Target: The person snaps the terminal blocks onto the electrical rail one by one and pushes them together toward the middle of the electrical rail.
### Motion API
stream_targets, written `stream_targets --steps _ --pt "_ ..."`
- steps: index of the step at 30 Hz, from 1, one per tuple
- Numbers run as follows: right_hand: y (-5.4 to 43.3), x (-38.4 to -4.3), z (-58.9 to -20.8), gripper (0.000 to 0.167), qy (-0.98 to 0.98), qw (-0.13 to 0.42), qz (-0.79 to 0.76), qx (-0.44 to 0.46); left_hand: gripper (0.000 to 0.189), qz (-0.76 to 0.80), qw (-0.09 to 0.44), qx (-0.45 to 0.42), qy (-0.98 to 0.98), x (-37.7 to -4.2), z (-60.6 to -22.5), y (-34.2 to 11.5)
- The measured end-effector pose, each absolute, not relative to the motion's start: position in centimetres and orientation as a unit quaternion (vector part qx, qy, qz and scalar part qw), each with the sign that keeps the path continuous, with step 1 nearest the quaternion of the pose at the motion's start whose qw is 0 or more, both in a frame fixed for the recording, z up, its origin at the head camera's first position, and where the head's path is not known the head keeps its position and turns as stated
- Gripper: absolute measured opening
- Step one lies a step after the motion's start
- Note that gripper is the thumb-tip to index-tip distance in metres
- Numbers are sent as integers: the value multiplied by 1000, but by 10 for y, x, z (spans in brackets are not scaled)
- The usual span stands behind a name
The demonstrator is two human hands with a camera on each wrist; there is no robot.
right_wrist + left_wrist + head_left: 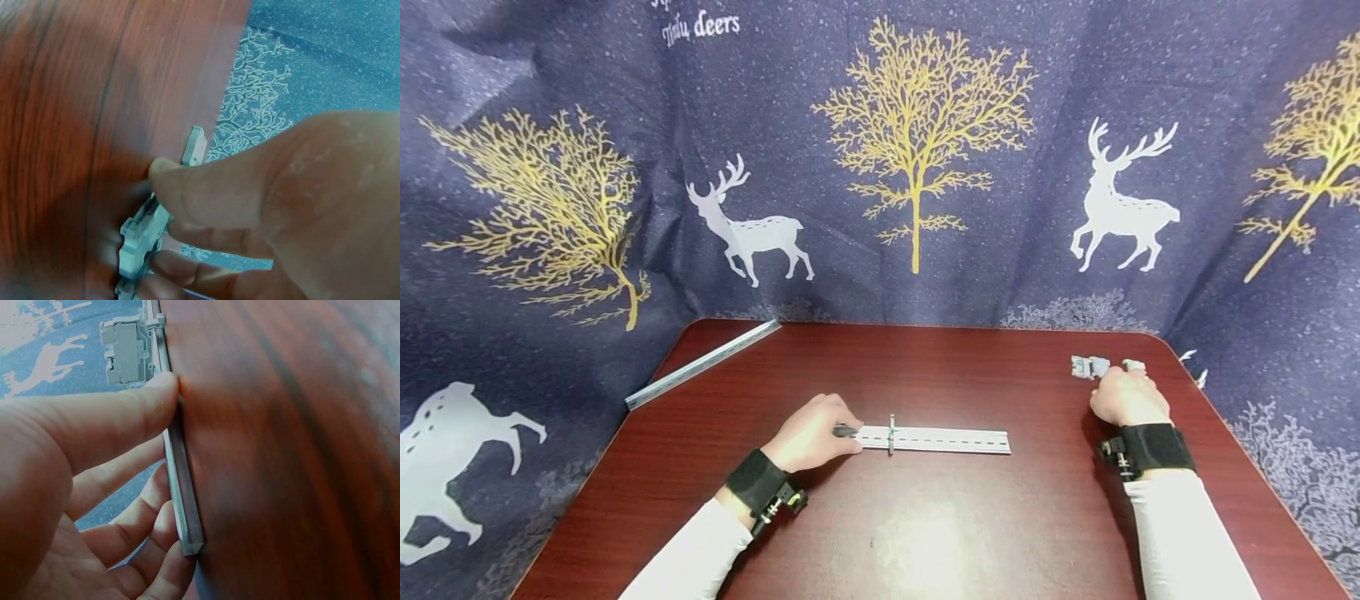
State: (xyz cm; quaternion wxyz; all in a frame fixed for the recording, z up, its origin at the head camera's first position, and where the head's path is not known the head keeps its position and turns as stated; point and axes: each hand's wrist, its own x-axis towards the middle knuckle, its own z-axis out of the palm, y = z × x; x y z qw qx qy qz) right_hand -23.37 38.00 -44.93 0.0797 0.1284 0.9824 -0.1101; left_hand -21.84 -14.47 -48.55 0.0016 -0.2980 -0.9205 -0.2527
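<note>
My left hand (820, 433) grips the left end of a slotted metal DIN rail (955, 440), thumb on one edge and fingers on the other. A grey terminal block (128, 353) is seated across the rail, just beyond the thumb. Far to the right, my right hand (1127, 398) is down at the tabletop, its thumb and bent fingers around another grey terminal block (144, 240). The fingers partly cover this block. Beside that hand lie more light grey terminal blocks (1090, 367).
A second, longer-looking slotted rail (703, 364) lies slanted along the back left edge of the dark red-brown table (925, 367). Behind the table hangs a blue cloth (865, 275) printed with deer and trees. Light glares off the table's front middle.
</note>
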Motion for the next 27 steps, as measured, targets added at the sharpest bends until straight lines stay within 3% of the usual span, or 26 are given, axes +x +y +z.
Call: stream_targets --steps 27 --pt "379 -234 -449 40 988 73 -104 93 27 -251 5 -303 -920 -218 -484 -144"
